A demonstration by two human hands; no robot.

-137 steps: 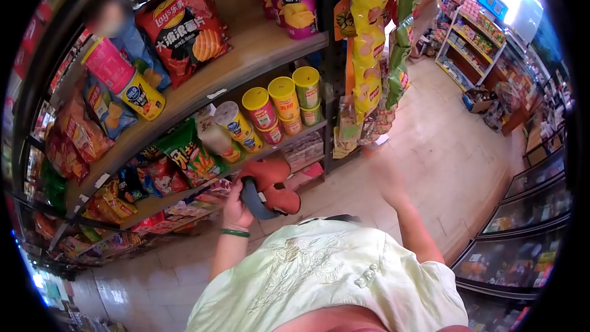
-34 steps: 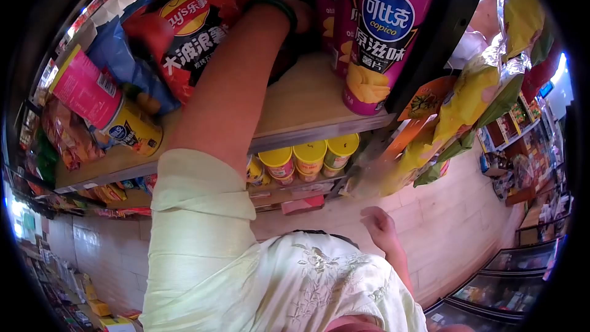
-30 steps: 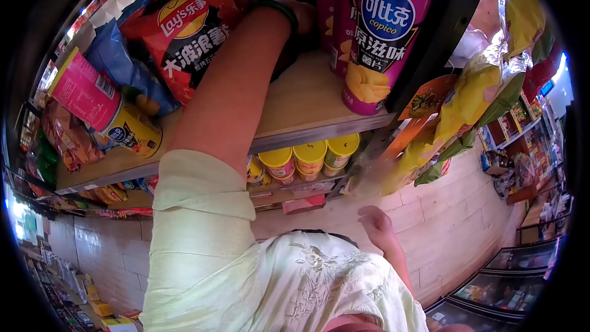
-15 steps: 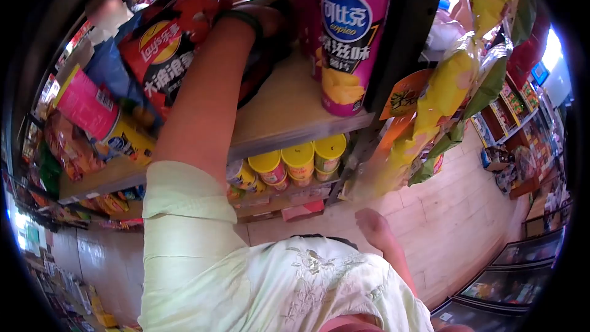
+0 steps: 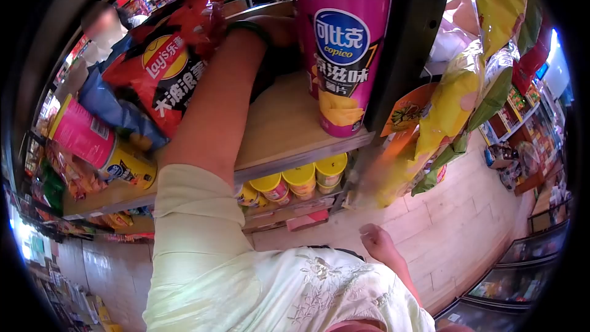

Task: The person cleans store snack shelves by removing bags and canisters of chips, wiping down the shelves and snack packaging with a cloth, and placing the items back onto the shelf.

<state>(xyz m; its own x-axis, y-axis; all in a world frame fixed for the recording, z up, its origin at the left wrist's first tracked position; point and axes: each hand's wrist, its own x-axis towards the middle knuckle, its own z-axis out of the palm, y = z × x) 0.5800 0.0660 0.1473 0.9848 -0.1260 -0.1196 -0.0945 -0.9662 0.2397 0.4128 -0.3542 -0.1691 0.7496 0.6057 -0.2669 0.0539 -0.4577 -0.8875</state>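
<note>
My left arm reaches deep into the wooden shelf (image 5: 289, 117). A dark green band circles its wrist. My left hand (image 5: 279, 29) is at the back, beside the purple Copico chip cans; its fingers are hidden behind them. The front purple can (image 5: 347, 55) stands upright near the shelf's right end. Left of my forearm leans a red and black Lay's bag (image 5: 161, 80). Something dark lies under my wrist, too shaded to name. Low at my side hangs my right hand (image 5: 378, 243), fingers loosely bent, holding nothing that I can see.
A pink can (image 5: 83, 132) and a yellow can (image 5: 130, 166) lie tilted at the shelf's left. Several yellow-lidded tubs (image 5: 299, 179) stand below. Yellow snack bags (image 5: 452, 98) hang beside the dark upright post (image 5: 413, 43). A person (image 5: 107, 31) is at far left.
The view has shifted, so the shelf and its goods appear lower. My left hand has come nearer the purple cans. My right hand hangs slightly lower in view.
</note>
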